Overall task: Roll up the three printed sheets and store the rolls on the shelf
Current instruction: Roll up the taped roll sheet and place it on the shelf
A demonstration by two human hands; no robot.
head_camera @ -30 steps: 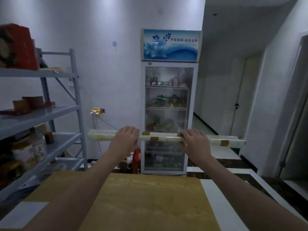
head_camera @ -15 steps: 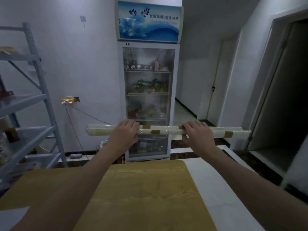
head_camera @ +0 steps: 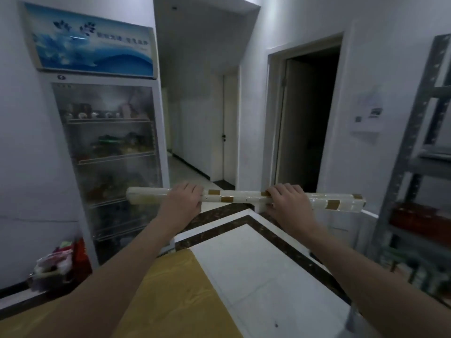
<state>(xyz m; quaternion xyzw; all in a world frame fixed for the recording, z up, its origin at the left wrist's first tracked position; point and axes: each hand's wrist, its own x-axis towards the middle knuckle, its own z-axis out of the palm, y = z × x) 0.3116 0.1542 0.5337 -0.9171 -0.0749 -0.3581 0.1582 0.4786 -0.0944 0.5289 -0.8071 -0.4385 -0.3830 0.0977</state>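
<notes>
I am holding the roll (head_camera: 244, 200) out level in front of me with both hands, clear of any surface. My left hand (head_camera: 181, 203) is gripping it from above, fingers curled over the top. It is closing round the roll just to the right of the fridge (head_camera: 109, 142), level with the fridge's lower racks. My right hand (head_camera: 290, 206) is gripping it the same way, further right of the fridge. A bare stretch of roll with brown squares on pale print is showing between my hands. The roll's left end is sticking out past my left hand and lying across the front of the fridge's glass door. Its right end is reaching well to the right of the fridge, close to the grey metal shelf (head_camera: 415, 147) at the far right. A dark doorway (head_camera: 307, 118) is standing open between the fridge and that shelf. The wooden table (head_camera: 175, 296) is lying under my forearms, on my side of the fridge. A bag (head_camera: 53, 264) is sitting on the floor at the fridge's lower left.
</notes>
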